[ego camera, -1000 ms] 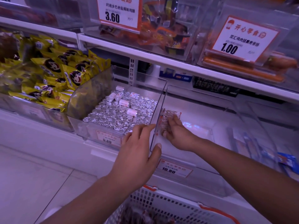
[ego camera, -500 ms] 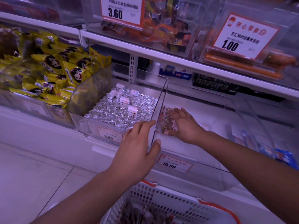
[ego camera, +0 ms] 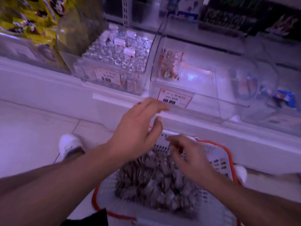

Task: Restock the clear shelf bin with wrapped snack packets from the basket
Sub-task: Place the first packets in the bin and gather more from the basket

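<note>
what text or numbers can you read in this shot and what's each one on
"10.00": price tag on the front of the clear shelf bin; the small characters above the number are too blurred to read.
Roughly "9.00" or "8.00": price tag on the front of the bin of silver-wrapped sweets; first digit blurred, cannot tell which.
Print on the yellow packets, the dark box at the back and the blue packet: too blurred to read.

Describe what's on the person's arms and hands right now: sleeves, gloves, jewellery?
Both forearms are bare to the frame edge, with no sleeves in view. The left hand and right hand wear no gloves. No watch, ring or bracelet shows, though motion blur could hide small items.
</note>
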Demonstrator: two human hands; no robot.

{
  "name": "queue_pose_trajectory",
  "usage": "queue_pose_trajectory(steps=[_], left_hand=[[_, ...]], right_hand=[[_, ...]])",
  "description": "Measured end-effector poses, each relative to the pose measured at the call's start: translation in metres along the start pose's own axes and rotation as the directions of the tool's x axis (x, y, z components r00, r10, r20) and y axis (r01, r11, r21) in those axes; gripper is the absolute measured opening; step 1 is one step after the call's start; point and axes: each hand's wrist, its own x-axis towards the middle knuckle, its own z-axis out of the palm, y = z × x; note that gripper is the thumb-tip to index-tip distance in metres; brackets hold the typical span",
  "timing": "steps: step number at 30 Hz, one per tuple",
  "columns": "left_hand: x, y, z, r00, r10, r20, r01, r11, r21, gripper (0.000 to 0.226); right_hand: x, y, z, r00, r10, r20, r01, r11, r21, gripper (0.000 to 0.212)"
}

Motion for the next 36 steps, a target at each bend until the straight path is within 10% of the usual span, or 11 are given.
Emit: queue_pose_trajectory(steps=[2,4,10,15,21,31,36], left_hand=[[-0.032,-0.017,0.023,0.937,-0.068,0.343,0.034,0.994,0.102,0.029],[-0.068,-0.044,0.047,0.737,-0.187,0.650,0.033,0.970,0.242,0.032],[-0.158,-0.115,0.084,0.351,-0.488,0.799,0.190,0.873,0.449,0.046],[-0.166,-0.134,0.133,0.432,-0.546,0.718,0.233,0.837,0.496,0.052],[-0.174,-0.139,0.179,0.390,-0.550,0.738,0.246,0.835,0.492,0.057],[-0.195,-0.135,0.190,0.448,-0.313,0.837,-0.075,0.920,0.384,0.052],[-0.194,-0.129,0.195,0.442,-0.469,0.764,0.216,0.883,0.417,0.058]], right_hand=[[-0.041,0.047,0.045,0.882,0.253,0.398,-0.227,0.968,-0.112,0.022],[-0.070,0.090,0.074,0.647,0.444,0.619,-0.350,0.895,-0.276,0.027],[-0.100,0.134,0.139,0.587,0.649,0.484,-0.386,0.750,-0.537,0.094],[-0.097,0.108,0.180,0.714,0.344,0.610,-0.007,0.874,-0.485,0.089],[-0.104,0.128,0.174,0.658,0.387,0.646,-0.034,0.872,-0.488,0.069],[-0.119,0.150,0.153,0.617,0.504,0.604,-0.183,0.839,-0.512,0.100],[-0.094,0.154,0.164,0.548,0.482,0.684,-0.092,0.847,-0.523,0.101]])
